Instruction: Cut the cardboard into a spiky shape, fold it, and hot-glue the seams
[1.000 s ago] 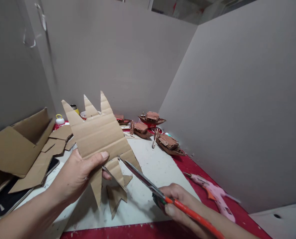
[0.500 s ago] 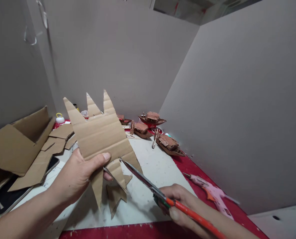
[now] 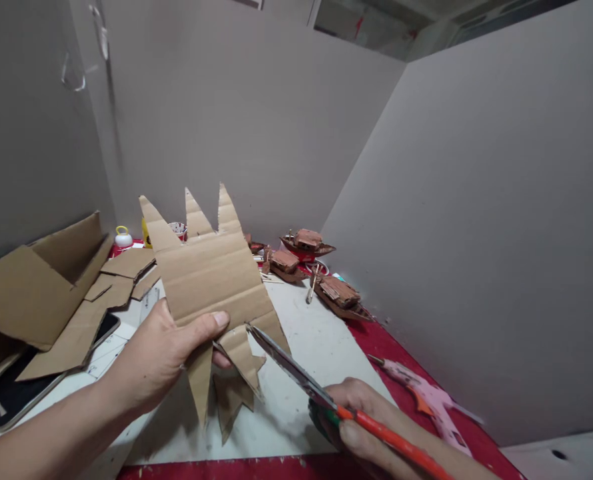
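A brown piece of cardboard (image 3: 211,273) with pointed prongs along its top and bottom edges is held upright in my left hand (image 3: 161,347). The thumb presses on its front and the fingers sit behind it. Closed round the red handle of a pair of scissors (image 3: 296,373) is my right hand (image 3: 361,413). The tips of the blades meet the lower part of the cardboard, at the top of a cut between two prongs. Below it, a notched cardboard scrap (image 3: 231,400) lies on the white work surface.
To the left, an open cardboard box (image 3: 21,293) and flat cardboard pieces (image 3: 71,333) cover part of a dark tablet-like device (image 3: 6,400). Several small brown model boats (image 3: 339,293) stand at the back. A pink glue gun (image 3: 421,387) lies on red cloth at right.
The cardboard and both hands appear slightly further right in the view, which has itself shifted a little. The blade tips stay at the same cut, and both grips are unchanged.
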### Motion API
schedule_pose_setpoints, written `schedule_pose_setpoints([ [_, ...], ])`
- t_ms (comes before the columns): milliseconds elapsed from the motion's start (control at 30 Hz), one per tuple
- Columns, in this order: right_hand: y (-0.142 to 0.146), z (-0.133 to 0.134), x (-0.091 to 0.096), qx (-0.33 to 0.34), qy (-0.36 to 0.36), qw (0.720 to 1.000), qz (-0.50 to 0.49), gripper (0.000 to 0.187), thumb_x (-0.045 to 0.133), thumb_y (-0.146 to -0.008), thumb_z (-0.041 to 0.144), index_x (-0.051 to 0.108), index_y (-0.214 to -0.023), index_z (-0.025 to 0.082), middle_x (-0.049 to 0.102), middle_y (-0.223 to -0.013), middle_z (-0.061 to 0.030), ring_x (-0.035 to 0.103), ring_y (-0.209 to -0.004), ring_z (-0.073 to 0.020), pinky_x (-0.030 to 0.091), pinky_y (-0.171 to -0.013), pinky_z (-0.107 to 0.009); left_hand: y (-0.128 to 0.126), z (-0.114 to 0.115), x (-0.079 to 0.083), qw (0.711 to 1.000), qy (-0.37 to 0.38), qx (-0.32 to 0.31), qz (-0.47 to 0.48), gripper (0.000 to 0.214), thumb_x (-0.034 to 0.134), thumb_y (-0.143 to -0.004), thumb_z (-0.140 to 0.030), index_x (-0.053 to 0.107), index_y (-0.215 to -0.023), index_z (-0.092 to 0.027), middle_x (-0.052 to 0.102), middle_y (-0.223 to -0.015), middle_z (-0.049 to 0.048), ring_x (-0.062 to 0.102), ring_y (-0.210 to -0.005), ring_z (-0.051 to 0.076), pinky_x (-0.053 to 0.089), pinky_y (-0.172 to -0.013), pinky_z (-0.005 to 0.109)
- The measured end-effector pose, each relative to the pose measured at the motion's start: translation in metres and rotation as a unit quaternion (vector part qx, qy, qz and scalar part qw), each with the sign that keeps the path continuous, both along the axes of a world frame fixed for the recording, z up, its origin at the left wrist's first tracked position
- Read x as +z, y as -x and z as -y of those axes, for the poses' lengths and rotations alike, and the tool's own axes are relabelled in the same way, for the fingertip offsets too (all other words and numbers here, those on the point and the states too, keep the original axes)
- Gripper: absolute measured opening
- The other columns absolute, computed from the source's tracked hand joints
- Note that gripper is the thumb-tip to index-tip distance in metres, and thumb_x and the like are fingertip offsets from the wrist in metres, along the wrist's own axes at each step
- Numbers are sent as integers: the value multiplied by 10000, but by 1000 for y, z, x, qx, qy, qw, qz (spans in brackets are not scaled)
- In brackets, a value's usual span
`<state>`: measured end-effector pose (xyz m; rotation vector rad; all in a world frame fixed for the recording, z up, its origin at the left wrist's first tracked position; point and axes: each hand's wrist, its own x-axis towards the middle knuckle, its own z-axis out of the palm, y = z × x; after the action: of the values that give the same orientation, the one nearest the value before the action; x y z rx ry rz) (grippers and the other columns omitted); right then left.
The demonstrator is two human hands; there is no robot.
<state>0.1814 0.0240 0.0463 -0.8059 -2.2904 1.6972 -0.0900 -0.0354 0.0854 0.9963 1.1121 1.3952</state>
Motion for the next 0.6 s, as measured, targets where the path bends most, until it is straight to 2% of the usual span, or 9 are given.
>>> schedule_pose_setpoints([
  [67, -1, -1, -1, -9, -9, 1000, 9, 611, 426, -808, 782, 306, -616, 215, 227, -569, 65, 177, -527, -92, 147, -473, -264, 0, 0, -1, 1000, 2, 2, 8, 172, 743, -756, -306, 707, -809, -146, 690, -631, 27, 611, -535, 145, 522, -511, 230],
  [133, -2, -3, -4, 3, -13, 1000, 5, 604, 434, -822, 760, 303, -610, 210, 236, -556, 65, 183, -518, -85, 152, -469, -258, 0, 0, -2, 1000, 7, -1, 13, 179, 744, -757, -291, 706, -850, -143, 693, -645, 25, 617, -548, 143, 529, -520, 223],
  [367, -3, -7, -14, 46, 17, 999, -14, 612, 419, -814, 781, 340, -627, 203, 274, -508, 74, 207, -453, -54, 156, -417, -221, 1, -3, -4, 1000, 8, -9, 21, 181, 747, -756, -282, 690, -854, -141, 678, -647, 14, 606, -537, 130, 537, -513, 217],
  [500, -3, -7, -15, 36, 22, 999, 7, 635, 379, -795, 821, 369, -652, 203, 334, -516, 57, 285, -435, -59, 193, -399, -212, 2, -2, -5, 1000, 7, -11, 18, 205, 744, -770, -297, 673, -913, -168, 699, -733, 5, 626, -548, 128, 554, -532, 233],
  [600, -2, -4, -11, 32, 17, 999, 5, 636, 388, -794, 817, 348, -620, 207, 292, -518, 60, 247, -457, -67, 197, -408, -210, 2, -2, -5, 1000, 2, -23, 15, 183, 741, -773, -309, 670, -840, -154, 691, -670, 9, 622, -544, 126, 543, -532, 219],
])
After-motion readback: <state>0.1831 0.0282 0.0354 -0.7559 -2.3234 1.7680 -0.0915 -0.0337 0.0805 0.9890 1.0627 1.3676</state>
